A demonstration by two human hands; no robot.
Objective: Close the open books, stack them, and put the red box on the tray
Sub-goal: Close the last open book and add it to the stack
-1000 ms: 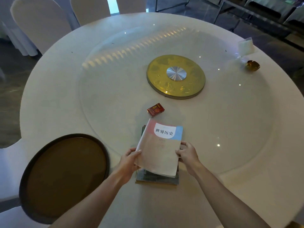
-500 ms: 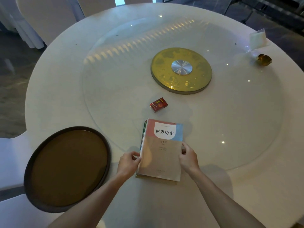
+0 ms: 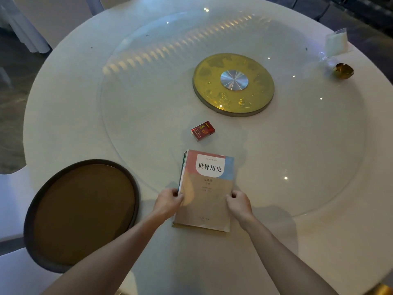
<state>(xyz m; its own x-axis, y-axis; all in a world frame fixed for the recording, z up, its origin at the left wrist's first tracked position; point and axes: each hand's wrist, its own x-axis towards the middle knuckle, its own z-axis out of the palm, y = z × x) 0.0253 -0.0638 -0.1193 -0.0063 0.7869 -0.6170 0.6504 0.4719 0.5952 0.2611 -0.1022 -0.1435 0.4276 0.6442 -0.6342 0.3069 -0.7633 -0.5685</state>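
Observation:
A closed book with a pink, blue and tan cover lies on top of a stack of other closed books near the table's front edge. My left hand presses the stack's left side and my right hand presses its right side. Both hands grip the edges. A small red box lies flat on the glass just beyond the stack, apart from it. A round dark brown tray sits to the left of the books with nothing on it.
A gold disc with a silver hub sits at the middle of the glass turntable. A small gold object and a clear card holder stand at the far right. White covered chairs ring the table.
The top book, held tilted above the pile a second ago, has come down flat onto the stack. Both hands now sit at the stack's sides.

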